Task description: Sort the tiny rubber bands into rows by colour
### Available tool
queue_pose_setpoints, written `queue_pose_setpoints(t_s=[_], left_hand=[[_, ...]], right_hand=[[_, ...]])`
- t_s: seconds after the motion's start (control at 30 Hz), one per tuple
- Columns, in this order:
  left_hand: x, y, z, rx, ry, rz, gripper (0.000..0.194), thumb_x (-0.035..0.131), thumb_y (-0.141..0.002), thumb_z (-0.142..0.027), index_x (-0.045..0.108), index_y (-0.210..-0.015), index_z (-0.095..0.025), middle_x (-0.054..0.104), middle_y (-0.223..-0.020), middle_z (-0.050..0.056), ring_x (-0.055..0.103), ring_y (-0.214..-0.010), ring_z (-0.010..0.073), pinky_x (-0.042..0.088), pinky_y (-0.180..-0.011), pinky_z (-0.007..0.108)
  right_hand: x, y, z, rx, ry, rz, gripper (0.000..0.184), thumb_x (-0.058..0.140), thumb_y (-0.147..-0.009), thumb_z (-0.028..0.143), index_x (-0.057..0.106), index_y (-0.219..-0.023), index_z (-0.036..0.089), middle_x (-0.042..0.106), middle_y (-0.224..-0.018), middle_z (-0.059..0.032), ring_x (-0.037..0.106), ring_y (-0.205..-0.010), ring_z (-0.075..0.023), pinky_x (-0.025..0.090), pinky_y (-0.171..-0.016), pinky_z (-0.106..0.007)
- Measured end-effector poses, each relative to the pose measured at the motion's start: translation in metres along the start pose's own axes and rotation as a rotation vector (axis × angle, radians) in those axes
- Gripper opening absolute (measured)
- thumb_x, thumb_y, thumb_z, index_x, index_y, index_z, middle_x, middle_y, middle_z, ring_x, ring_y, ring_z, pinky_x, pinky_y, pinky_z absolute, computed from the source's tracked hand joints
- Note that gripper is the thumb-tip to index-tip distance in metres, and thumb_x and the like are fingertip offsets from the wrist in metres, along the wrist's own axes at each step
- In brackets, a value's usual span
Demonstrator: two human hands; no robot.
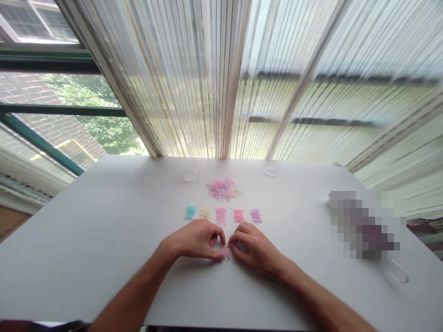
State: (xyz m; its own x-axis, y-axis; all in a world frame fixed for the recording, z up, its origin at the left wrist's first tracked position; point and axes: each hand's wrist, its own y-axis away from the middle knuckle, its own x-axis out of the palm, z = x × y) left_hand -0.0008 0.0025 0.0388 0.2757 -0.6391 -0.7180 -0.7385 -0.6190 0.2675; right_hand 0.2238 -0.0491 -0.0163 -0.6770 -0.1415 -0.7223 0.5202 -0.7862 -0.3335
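Note:
Between my hands on the white table (166, 295) lies a small row of light pink pieces (226, 253) that look like paper clips. My left hand (195, 240) pinches at its left end, thumb low and index finger curled above. From the right, my right hand (254, 249) has its bent fingertips pressed to the other end. Just beyond the hands are neat little stacks in blue (190, 212), yellow (205, 212), pink (221, 216), coral pink (238, 215) and purple (255, 215). Farther back sits a loose mixed pile (224, 189) of the same pastel pieces.
A clear round container (190, 171) stands at the back left of the pile, and a clear lid (270, 171) lies at the back right. On the right is a pixelated object (363, 226) with a pale loop (396, 271) by it. Striped curtains (194, 92) hang behind the table.

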Motion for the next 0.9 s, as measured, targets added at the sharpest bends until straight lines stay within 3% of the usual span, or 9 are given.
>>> queue_pose_setpoints(t_s=[0.27, 0.53, 0.9], left_hand=[[0.003, -0.001, 0.007, 0.050, -0.023, -0.010, 0.015, 0.073, -0.082, -0.035, 0.078, -0.086, -0.023, 0.057, -0.063, -0.005, 0.051, -0.059, 0.0094, 0.032, -0.055, 0.021], [0.001, -0.001, 0.008, 0.066, -0.013, -0.037, 0.009, 0.071, -0.082, -0.026, 0.078, -0.086, -0.022, 0.057, -0.062, -0.006, 0.051, -0.059, 0.0086, 0.035, -0.058, 0.019], [0.003, -0.002, 0.011, 0.105, 0.007, -0.123, 0.010, 0.070, -0.084, -0.027, 0.077, -0.085, -0.021, 0.054, -0.062, -0.005, 0.048, -0.059, 0.0086, 0.033, -0.056, 0.019]], right_hand=[[-0.002, -0.001, 0.002, -0.002, 0.002, 0.003, 0.012, 0.064, -0.086, 0.009, 0.068, -0.089, 0.019, 0.062, -0.087, -0.0041, 0.058, -0.082, -0.0188, 0.048, -0.072, -0.031], [-0.003, -0.001, 0.002, 0.016, 0.009, -0.014, 0.013, 0.062, -0.088, 0.010, 0.066, -0.096, 0.019, 0.060, -0.087, -0.0040, 0.058, -0.081, -0.0188, 0.049, -0.071, -0.031], [-0.004, 0.000, 0.002, 0.024, -0.050, -0.018, 0.008, 0.060, -0.095, 0.020, 0.068, -0.098, 0.021, 0.063, -0.089, -0.0048, 0.060, -0.083, -0.0183, 0.050, -0.073, -0.031]])
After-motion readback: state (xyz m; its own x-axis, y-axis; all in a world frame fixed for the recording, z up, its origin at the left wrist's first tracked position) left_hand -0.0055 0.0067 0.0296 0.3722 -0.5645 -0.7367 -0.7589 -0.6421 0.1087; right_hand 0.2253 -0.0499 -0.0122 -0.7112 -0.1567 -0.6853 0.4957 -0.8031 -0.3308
